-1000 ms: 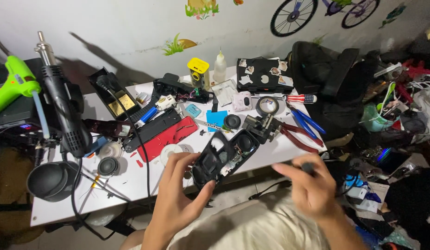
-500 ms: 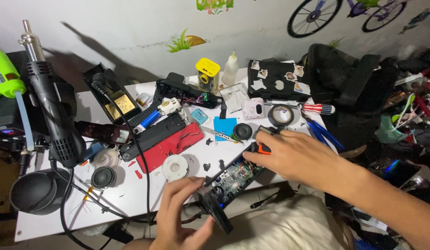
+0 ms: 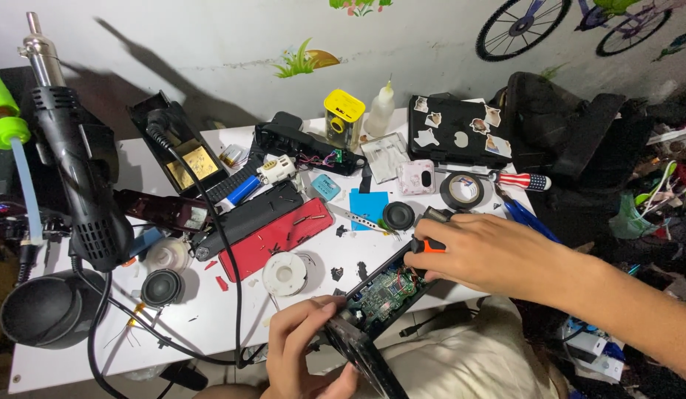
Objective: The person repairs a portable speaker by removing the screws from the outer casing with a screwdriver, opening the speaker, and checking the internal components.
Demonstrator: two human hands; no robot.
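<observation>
My left hand point(image 3: 302, 355) grips the near end of an opened black device point(image 3: 372, 310) with a green circuit board showing inside. It lies tilted over the front edge of the white table point(image 3: 210, 325). My right hand point(image 3: 480, 255) is closed around a small tool with an orange and black handle point(image 3: 426, 245), held at the far end of the device. The tool's tip is hidden by the hand and the casing.
A hot air gun point(image 3: 80, 170) stands at the left beside a black speaker cone point(image 3: 47, 310). A red panel point(image 3: 280, 236), solder spool point(image 3: 285, 273), tape roll point(image 3: 461, 191), yellow box point(image 3: 344, 112), glue bottle point(image 3: 381, 107) and stickered black case point(image 3: 457, 133) crowd the table. Black bags point(image 3: 572, 148) lie at the right.
My right hand moved left from the table's right edge to the device's far end with the tool. The device was lowered from upright to lying tilted at the front edge.
</observation>
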